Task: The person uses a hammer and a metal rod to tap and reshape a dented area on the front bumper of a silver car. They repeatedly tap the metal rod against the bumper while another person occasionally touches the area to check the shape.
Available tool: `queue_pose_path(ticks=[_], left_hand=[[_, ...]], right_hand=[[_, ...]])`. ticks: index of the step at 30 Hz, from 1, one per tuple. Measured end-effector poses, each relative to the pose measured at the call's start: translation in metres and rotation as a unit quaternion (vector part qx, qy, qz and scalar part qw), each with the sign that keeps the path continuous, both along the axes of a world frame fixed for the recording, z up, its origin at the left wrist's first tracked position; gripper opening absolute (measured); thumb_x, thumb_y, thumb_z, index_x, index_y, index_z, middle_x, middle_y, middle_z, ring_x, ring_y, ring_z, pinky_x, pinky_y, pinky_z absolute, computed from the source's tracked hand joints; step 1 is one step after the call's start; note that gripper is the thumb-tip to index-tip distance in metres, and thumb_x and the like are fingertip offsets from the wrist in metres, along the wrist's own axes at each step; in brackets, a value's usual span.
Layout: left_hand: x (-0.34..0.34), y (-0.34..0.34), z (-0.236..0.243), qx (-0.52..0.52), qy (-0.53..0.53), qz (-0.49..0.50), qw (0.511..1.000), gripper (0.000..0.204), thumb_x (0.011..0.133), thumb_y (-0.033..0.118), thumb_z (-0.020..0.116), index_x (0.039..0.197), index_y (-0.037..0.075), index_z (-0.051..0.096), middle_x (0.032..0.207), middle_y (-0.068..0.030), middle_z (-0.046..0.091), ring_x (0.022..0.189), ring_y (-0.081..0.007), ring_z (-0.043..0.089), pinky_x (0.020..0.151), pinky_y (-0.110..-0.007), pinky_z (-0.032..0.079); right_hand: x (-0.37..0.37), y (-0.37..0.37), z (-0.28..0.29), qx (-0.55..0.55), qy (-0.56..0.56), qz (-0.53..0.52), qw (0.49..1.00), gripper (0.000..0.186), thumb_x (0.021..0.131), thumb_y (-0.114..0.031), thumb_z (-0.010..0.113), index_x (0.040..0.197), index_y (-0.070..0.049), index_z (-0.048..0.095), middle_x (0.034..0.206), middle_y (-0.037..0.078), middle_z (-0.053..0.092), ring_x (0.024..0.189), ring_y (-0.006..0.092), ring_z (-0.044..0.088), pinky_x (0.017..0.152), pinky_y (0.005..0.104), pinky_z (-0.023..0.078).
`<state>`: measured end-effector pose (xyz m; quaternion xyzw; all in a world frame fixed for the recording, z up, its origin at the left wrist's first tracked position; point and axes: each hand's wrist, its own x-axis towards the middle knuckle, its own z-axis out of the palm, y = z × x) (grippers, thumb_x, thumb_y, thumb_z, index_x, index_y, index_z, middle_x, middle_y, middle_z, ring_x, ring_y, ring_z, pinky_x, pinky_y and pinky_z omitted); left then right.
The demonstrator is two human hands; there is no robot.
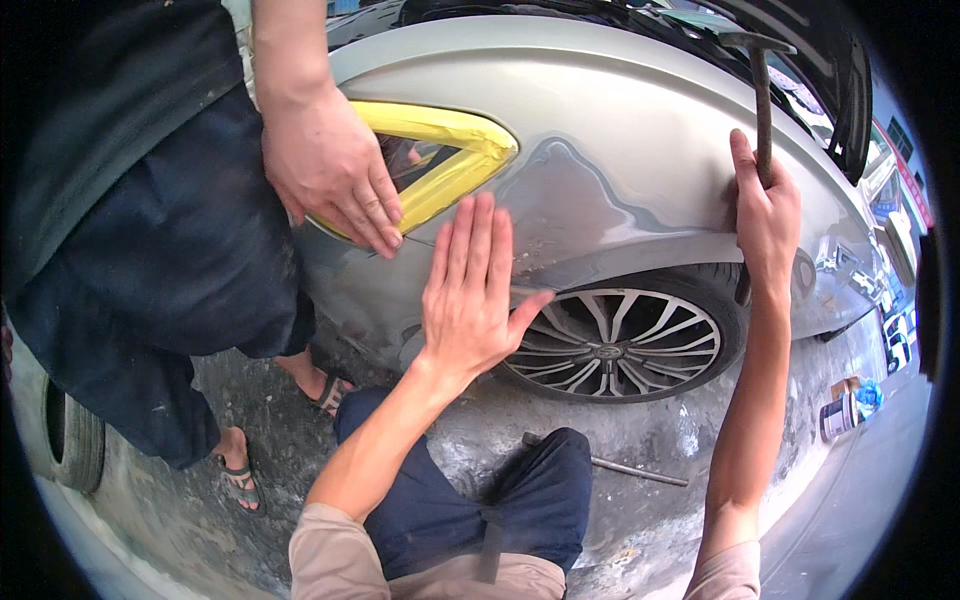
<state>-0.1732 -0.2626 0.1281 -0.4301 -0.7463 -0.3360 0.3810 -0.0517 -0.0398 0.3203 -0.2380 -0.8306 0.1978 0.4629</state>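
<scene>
My left hand (468,285) is flat with the fingers together and the thumb apart, over the silver car fender (560,210) between headlight and wheel. Whether the palm touches the metal, I cannot tell. Grey, worn patches with a wavy paint edge mark that panel. On the right, my right hand (770,215) grips a hammer (763,95) by its dark handle, head up, above the wheel arch. Yellow tape (450,125) frames the headlight, and another person's hand (335,155) rests on it.
The other person (150,220) stands close on the left in dark clothes and sandals. Below the fender is the wheel (610,350). A second long-handled tool (640,472) lies on the floor by my knees. A tyre (75,435) stands far left; a bucket (840,415) sits at right.
</scene>
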Motion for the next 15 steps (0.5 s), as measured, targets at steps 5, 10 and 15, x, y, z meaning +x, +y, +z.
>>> queue_pose_path(ticks=[5,10,15], left_hand=[[0.002,0.007,0.010,0.043,-0.008,0.025,0.999,0.087,0.096,0.051,0.055,0.154,-0.006,0.025,0.161,-0.0247,0.024,0.149,-0.0404,0.023,0.120,-0.051,0.024],[0.014,-0.003,-0.005,0.040,-0.013,0.063,0.997,0.092,0.097,0.053,0.051,0.154,-0.010,0.015,0.160,-0.0333,0.014,0.149,-0.0478,0.017,0.120,-0.056,0.018],[0.019,0.015,-0.001,0.082,-0.093,0.107,0.986,0.091,0.100,0.052,0.047,0.153,-0.014,0.012,0.159,-0.0368,0.010,0.149,-0.0507,0.013,0.120,-0.057,0.014]], right_hand=[[0.000,-0.003,0.001,0.003,0.005,-0.005,1.000,0.051,0.097,-0.049,0.060,0.072,-0.005,0.064,0.057,-0.002,0.053,0.054,0.0093,0.050,0.053,0.0268,0.038],[0.000,-0.002,0.001,0.022,0.000,-0.025,0.999,0.052,0.097,-0.050,0.059,0.071,-0.005,0.062,0.058,0.000,0.052,0.057,0.0117,0.050,0.057,0.0298,0.039],[0.000,0.000,0.002,0.021,-0.007,-0.028,0.999,0.052,0.097,-0.050,0.059,0.071,-0.004,0.061,0.059,0.001,0.053,0.058,0.0125,0.050,0.059,0.0307,0.040]])
